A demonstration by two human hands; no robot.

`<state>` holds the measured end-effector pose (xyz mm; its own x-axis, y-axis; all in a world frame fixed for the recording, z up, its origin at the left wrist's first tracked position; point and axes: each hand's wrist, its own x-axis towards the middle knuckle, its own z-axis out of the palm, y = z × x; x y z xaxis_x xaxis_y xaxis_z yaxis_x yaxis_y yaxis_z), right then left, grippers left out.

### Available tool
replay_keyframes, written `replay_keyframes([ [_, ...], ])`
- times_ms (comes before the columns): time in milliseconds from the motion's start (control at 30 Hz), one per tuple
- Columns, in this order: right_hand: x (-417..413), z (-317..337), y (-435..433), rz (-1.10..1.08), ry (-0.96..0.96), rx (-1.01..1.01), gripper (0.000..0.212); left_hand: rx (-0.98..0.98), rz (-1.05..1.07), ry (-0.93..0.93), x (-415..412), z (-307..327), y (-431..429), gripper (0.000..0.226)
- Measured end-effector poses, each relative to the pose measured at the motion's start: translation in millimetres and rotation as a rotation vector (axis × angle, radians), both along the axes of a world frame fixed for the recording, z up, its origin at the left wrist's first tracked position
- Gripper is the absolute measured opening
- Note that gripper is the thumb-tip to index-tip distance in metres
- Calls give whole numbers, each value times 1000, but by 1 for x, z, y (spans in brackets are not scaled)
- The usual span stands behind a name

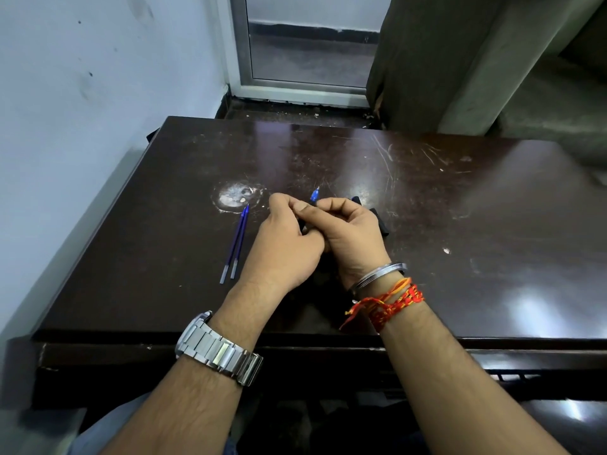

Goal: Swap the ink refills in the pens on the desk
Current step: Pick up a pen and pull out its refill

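Scratched glossy dark desk (427, 198); both hands' fingers (331, 205) curled around slim blue-tipped pen (315, 194).

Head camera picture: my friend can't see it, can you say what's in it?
Two hands, the left hand and right hand, meet over a dark desk, gripping a blue-tipped pen. Two blue refills lie side by side to the left.

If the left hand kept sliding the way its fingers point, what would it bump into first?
The left hand points up and right, and its fingertips already meet the right hand around the blue-tipped pen. So it would most likely meet that pen and hand first; depth is unclear.
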<state>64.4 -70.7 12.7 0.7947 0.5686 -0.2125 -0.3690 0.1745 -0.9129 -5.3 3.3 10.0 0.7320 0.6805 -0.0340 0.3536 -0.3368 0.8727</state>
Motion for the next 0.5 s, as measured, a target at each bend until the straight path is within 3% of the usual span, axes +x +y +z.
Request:
replay_keyframes([
  [67, 0, 2, 1, 43, 39, 41, 6, -22, -9, -10, 1, 1, 0, 24],
  [267, 0, -1, 0, 16, -3, 17, 18, -19, -4, -11, 1, 0, -1, 22],
  [367, 1, -1, 1, 43, 4, 13, 9, -17, 0, -11, 2, 0, -1, 23],
  [500, -1, 1, -2, 26, -18, 3, 13, -33, 15, -18, 1, 1, 0, 22],
])
